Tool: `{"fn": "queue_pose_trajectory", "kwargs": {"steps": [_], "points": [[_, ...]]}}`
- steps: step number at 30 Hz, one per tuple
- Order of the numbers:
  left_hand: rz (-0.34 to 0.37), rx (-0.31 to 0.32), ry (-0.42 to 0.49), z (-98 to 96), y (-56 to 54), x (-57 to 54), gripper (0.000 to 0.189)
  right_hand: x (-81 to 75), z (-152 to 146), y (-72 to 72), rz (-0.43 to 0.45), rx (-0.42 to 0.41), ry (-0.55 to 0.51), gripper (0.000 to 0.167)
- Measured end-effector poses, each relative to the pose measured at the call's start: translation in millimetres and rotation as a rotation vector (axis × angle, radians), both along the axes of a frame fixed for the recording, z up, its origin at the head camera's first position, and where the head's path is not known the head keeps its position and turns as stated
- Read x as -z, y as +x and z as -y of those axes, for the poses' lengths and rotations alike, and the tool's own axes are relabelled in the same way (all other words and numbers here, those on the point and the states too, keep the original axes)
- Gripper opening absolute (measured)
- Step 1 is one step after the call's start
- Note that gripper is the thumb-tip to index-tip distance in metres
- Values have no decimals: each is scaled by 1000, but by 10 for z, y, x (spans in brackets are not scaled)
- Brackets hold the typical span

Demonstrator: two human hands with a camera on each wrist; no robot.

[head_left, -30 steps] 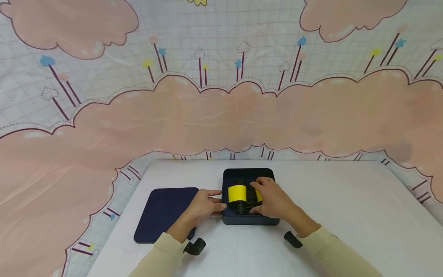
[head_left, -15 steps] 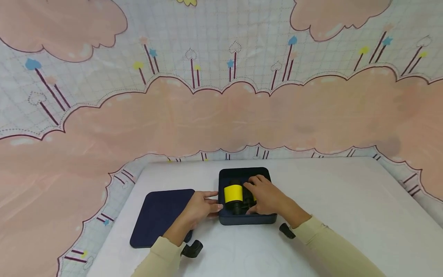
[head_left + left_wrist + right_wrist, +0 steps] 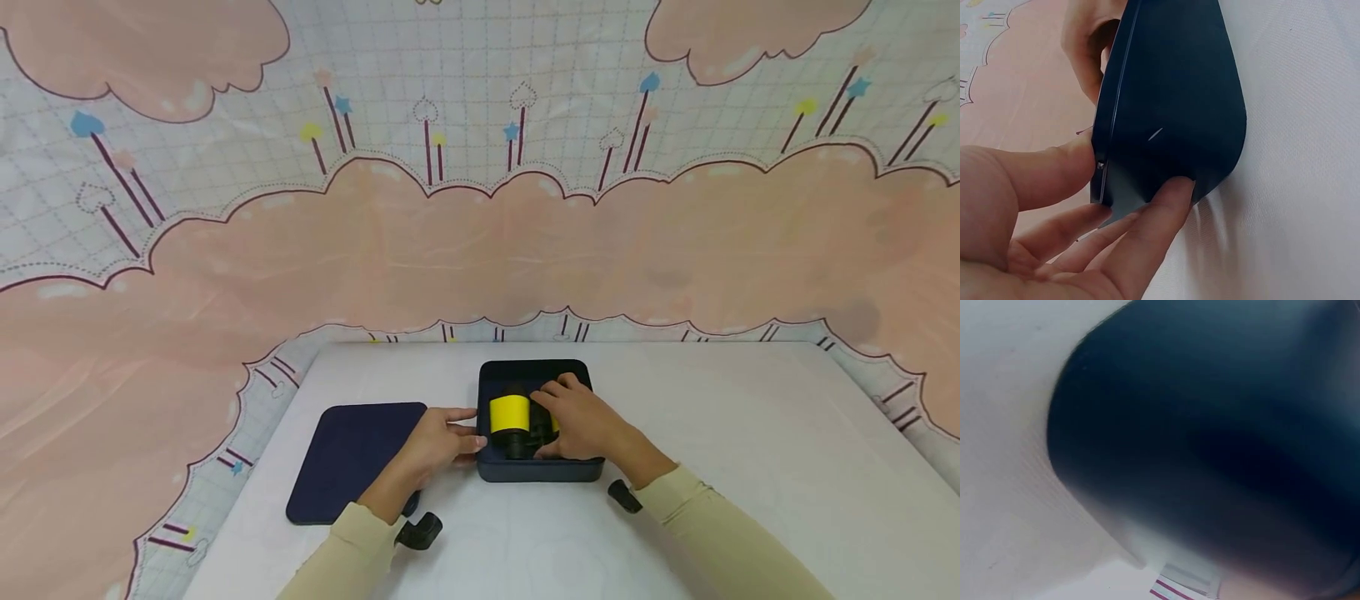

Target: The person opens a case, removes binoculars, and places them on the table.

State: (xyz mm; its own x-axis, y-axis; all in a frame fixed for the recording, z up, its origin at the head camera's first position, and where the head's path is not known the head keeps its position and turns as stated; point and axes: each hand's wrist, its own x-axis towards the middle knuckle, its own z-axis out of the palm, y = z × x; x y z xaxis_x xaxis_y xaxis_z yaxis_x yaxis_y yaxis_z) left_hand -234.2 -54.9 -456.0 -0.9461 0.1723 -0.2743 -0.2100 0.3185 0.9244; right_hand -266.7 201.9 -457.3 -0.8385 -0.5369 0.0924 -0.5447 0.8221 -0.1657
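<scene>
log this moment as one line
left hand: touches box side | right hand: holds binoculars inside box | lid: flat, left of box

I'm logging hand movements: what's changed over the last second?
The right hand edged slightly left over the yellow-banded black binoculars, covering more of their right yellow band; nothing was visibly released. Unchanged: binoculars inside the open, dark-blue, round-cornered box, left hand touching its left side, flat dark-blue, round-cornered lid lying beside it.

The pale beige fabric left sleeve (image 3: 341, 552) occupies 7 o'clock, the matching right sleeve (image 3: 738, 537) 5 o'clock. A small, black, rounded wrist unit (image 3: 422, 532) adjoins each sleeve.
</scene>
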Motion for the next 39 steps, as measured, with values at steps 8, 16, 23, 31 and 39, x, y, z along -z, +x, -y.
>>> {"fn": "queue_pose_trajectory", "kwargs": {"steps": [8,16,23,31,39], "points": [[-1,-2,-12,-14,17,-4,63,12,-18,-16,-25,-23,-4,86],[-7,-8,-12,-18,19,-14,64,-45,-22,-7,-45,-33,-13,87],[-16,-8,-8,-5,14,10,65,-176,-26,7,-24,-27,-37,88],[-26,-4,-10,1,29,11,65,-317,-62,59,-8,-23,-59,90],[-23,-11,-14,-13,43,-5,65,-459,-121,90,-14,-49,-80,91]]}}
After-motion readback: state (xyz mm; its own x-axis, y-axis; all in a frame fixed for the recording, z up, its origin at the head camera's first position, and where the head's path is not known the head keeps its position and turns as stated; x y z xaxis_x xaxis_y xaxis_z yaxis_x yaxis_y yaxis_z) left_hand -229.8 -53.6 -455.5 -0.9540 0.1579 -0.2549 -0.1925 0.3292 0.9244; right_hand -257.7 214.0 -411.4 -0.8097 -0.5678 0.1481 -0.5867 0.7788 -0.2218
